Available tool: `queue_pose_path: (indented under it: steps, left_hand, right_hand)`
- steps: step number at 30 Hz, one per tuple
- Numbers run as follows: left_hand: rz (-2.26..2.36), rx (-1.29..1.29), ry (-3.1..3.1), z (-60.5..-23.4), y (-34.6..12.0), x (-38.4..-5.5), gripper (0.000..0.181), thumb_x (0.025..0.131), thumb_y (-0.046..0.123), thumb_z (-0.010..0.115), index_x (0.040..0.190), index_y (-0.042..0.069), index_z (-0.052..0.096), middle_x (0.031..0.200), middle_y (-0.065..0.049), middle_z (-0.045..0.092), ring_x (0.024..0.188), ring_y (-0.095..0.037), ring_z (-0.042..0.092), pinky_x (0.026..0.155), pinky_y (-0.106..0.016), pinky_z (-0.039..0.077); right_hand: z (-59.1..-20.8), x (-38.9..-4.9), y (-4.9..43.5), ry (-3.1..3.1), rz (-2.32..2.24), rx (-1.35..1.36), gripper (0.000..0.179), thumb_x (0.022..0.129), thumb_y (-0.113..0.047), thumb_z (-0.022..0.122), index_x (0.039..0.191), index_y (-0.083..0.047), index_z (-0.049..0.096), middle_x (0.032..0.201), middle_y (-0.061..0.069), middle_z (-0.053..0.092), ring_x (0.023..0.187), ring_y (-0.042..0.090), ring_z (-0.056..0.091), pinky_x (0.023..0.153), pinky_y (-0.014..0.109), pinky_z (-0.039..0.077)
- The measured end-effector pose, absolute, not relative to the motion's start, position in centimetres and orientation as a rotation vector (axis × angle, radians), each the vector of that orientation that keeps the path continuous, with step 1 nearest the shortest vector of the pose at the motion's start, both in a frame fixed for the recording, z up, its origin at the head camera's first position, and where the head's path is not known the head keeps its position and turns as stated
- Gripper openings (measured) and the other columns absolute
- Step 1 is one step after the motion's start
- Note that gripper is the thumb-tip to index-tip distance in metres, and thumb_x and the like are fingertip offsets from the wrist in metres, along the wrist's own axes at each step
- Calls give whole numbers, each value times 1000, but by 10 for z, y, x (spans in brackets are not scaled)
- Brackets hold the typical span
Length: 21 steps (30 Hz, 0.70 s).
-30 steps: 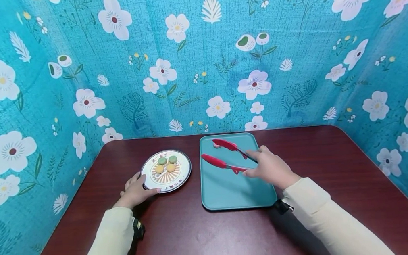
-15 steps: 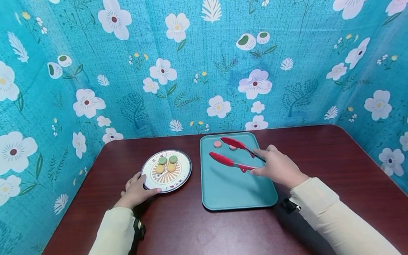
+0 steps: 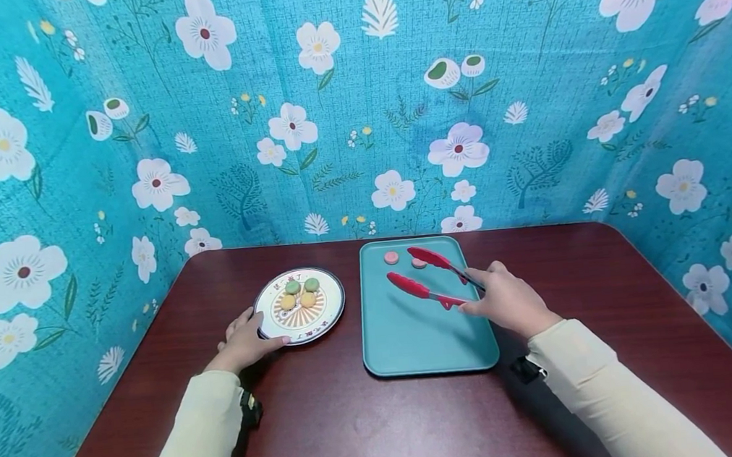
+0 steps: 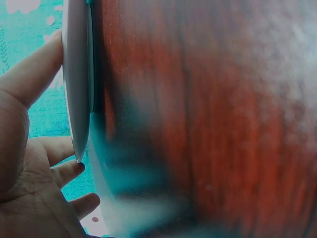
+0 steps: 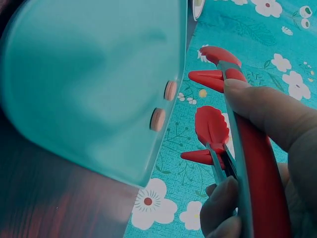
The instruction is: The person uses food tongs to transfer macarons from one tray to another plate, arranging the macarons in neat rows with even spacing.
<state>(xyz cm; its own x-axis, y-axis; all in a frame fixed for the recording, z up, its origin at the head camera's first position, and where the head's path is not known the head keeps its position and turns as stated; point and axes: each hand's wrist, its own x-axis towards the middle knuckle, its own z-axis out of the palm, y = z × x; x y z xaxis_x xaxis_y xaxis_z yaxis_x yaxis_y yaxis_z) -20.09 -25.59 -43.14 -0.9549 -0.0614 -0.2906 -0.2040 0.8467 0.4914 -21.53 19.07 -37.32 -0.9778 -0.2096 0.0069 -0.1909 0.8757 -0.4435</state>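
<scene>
Tongs point(image 3: 413, 287) shifted slightly toward tray point(image 3: 429, 350) R edge vs. 0.5 s ago, tips apart; fingers of R hand point(image 3: 509, 299) clamped on tongs, of L hand point(image 3: 245, 342) on plate point(image 3: 330, 306), toward tabletop point(image 3: 331, 427) L edge. Apparently done: 2 green macarons point(image 3: 311, 285), 2 yellow macarons point(image 3: 308, 300) plated; left: 2 pink macarons point(image 3: 391, 257), nr tray's far edge.

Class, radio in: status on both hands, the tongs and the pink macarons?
Left hand touching plate rim. Right hand gripping red tongs, spread, empty. Two pink macarons on teal tray. No obstruction seen.
</scene>
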Motion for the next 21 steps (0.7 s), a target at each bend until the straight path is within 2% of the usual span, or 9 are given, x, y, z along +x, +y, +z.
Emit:
queue_pose_path:
  steps: [21]
  left_hand:
    - [810,-199,2760,-434,-258,-201,99,83,50,70,149,-6,21,154,-29,10,137,-49,7,104,-73,9]
  right_hand:
    - [-378,-221,200,2990,-664,-257,83,77,-35,80,143,1,44,94,17,46,55,18,47,49,31,40]
